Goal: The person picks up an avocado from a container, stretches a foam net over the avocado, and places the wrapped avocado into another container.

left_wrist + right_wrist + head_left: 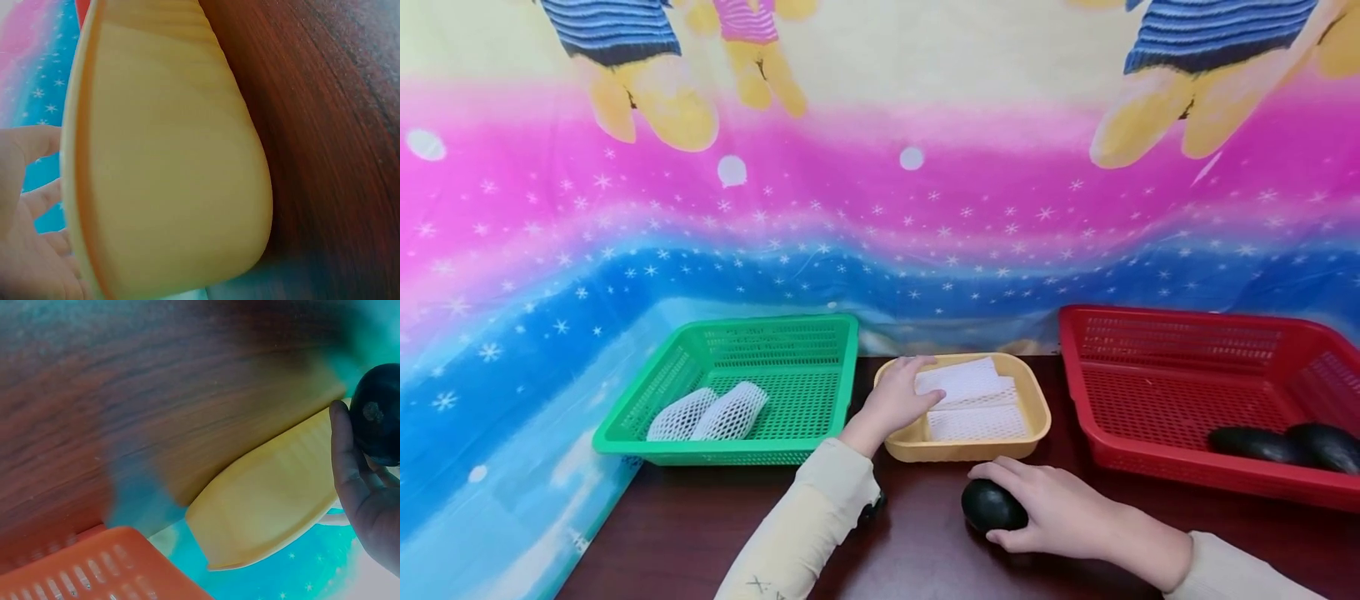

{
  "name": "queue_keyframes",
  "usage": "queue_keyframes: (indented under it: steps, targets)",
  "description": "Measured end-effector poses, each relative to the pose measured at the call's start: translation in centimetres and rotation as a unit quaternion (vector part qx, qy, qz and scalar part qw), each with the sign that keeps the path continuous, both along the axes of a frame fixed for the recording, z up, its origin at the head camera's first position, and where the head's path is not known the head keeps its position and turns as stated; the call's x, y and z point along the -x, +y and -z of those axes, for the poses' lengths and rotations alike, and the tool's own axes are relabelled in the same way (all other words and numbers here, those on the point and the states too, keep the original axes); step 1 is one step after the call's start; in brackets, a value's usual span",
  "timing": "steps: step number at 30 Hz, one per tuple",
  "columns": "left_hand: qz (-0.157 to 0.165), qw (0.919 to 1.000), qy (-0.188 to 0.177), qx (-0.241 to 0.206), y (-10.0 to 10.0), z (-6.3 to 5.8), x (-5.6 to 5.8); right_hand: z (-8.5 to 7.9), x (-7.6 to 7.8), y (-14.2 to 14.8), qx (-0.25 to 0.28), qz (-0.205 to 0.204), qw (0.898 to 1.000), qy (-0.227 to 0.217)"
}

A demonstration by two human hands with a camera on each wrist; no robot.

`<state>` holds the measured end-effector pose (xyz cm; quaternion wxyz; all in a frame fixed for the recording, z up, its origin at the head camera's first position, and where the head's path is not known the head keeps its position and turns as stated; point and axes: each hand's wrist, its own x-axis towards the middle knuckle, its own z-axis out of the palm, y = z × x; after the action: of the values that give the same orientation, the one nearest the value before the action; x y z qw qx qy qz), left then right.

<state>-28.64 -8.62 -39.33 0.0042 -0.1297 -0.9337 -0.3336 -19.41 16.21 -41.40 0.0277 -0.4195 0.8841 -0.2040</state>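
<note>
My right hand (1060, 508) grips a dark, smooth avocado (992, 505) just above or on the table in front of the yellow tray; the head view does not settle which. In the right wrist view a pale stem scar marks the avocado (373, 412), and fingers (344, 444) curl against it. Over the left part of the yellow tray (966, 451) reaches my left hand (901, 396), its fingers spread beside white foam net sleeves (977, 421) lying flat inside. Past the tray's rim in the left wrist view, the left hand (31, 212) appears with nothing visibly gripped.
A green basket (730, 452) at the left holds two foam-netted items (730, 412). To the right, a red basket (1195, 477) contains dark avocados (1255, 443) near its front wall. A printed cloth (865, 208) hangs behind the dark wooden table (917, 550).
</note>
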Motion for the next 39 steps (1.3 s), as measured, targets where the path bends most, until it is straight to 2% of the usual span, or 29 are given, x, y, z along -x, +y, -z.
queue_keyframes:
  steps: [9,17,25,32,36,39]
  targets:
    - [0.019,0.9984,-0.018,0.050,0.8,0.7,0.9,0.0,0.3,-0.6,0.001,-0.011,1.000,-0.004]
    - [0.032,0.9961,-0.030,0.077,1.0,0.9,1.6,0.1,0.3,-0.8,0.001,-0.008,1.000,-0.015]
    - [0.062,0.9915,-0.055,0.101,1.2,1.0,1.9,0.5,0.2,-0.7,0.002,-0.012,1.000,-0.023]
    - [0.045,0.9902,-0.057,0.119,1.4,1.0,1.9,0.8,0.2,-0.7,0.010,-0.013,0.999,-0.027]
    - [0.028,0.9937,-0.053,0.095,1.5,1.1,1.9,0.8,0.3,-0.6,0.018,-0.018,0.999,-0.022]
    - [0.017,0.9964,-0.033,0.077,1.5,1.1,1.8,0.9,0.3,-0.5,0.018,-0.017,0.999,-0.031]
